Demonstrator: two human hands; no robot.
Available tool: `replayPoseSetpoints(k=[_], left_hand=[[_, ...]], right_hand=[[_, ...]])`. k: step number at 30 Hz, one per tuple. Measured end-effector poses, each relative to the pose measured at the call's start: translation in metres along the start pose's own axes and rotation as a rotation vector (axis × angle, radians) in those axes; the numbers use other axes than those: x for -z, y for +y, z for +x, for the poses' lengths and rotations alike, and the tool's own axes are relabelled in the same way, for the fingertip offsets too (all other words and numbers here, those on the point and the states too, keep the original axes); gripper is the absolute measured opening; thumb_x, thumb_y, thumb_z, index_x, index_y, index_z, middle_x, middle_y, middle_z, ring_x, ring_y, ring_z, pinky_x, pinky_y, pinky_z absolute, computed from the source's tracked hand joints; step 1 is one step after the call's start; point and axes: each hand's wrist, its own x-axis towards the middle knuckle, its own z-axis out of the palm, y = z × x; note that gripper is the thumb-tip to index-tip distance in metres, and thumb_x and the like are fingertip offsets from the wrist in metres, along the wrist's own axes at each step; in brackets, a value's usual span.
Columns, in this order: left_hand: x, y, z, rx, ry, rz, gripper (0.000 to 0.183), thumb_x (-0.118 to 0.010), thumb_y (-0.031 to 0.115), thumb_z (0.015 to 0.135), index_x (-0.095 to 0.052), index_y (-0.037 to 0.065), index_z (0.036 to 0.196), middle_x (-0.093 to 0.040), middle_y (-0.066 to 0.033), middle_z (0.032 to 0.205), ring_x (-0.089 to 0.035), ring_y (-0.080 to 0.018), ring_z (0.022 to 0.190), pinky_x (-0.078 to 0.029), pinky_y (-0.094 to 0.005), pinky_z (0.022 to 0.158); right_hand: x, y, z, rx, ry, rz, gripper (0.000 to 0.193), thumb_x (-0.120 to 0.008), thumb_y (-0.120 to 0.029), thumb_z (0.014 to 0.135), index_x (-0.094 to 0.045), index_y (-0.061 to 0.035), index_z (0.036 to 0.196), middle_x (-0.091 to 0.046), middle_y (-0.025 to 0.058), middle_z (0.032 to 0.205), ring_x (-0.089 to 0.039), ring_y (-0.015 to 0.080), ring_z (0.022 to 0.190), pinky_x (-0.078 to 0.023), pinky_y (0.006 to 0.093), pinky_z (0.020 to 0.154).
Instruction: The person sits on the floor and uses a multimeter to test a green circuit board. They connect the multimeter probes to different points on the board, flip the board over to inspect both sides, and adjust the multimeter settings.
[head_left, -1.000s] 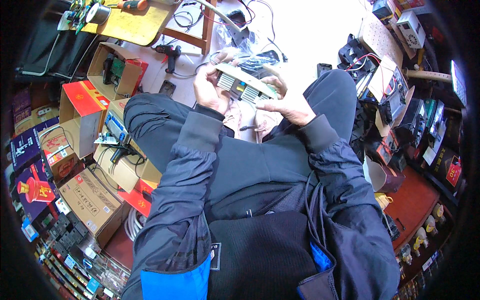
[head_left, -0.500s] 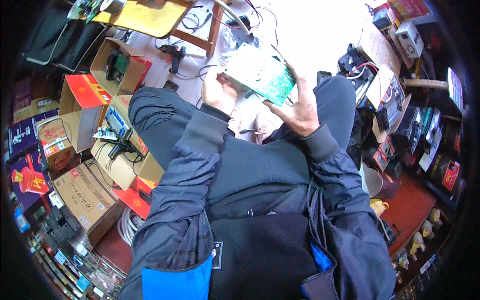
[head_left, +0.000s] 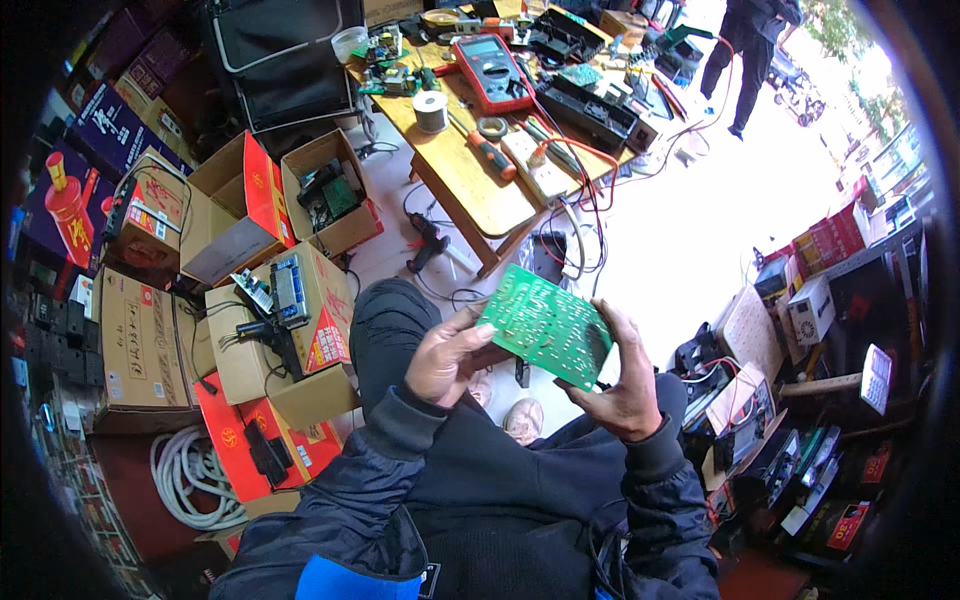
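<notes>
I hold a green circuit board (head_left: 545, 325) in front of me, solder side up, over my knees. My left hand (head_left: 447, 356) grips its left edge with thumb and fingers. My right hand (head_left: 625, 385) supports its right edge and underside. Both arms wear dark jacket sleeves.
A wooden table (head_left: 470, 175) ahead carries a red multimeter (head_left: 490, 72), a solder spool (head_left: 431, 111), a screwdriver (head_left: 487, 152), cables and electronics. Open cardboard boxes (head_left: 300, 290) with parts stand at my left. A white hose coil (head_left: 190, 478) lies lower left. A person (head_left: 745, 50) stands far right.
I raised the board and flipped it so its green solder side faces up. My head tilted up, bringing the table and its tools into view.
</notes>
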Motion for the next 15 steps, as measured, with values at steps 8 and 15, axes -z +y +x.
replayPoseSetpoints(k=[8,15], left_hand=[[0.014,0.059,0.015,-0.264,0.075,0.004,0.042,-0.061,0.013,0.099,-0.057,0.003,0.139,-0.069,-0.0115,0.128,-0.069,-0.0255,0.115,-0.056,-0.0413,0.103],[0.047,0.105,0.083,-0.333,0.146,0.124,0.033,-0.062,0.015,0.099,-0.062,0.003,0.129,-0.071,-0.0108,0.121,-0.070,-0.0235,0.111,-0.057,-0.0416,0.099]], right_hand=[[-0.024,-0.018,0.080,-0.010,0.028,0.137,0.111,-0.091,-0.017,0.078,-0.022,-0.0035,0.163,-0.042,0.0225,0.157,-0.052,0.0347,0.137,-0.046,0.0445,0.113],[-0.023,-0.010,0.068,-0.145,0.089,0.164,0.104,-0.087,-0.014,0.082,-0.022,-0.0010,0.162,-0.047,0.0235,0.152,-0.059,0.0323,0.129,-0.048,0.0414,0.109]])
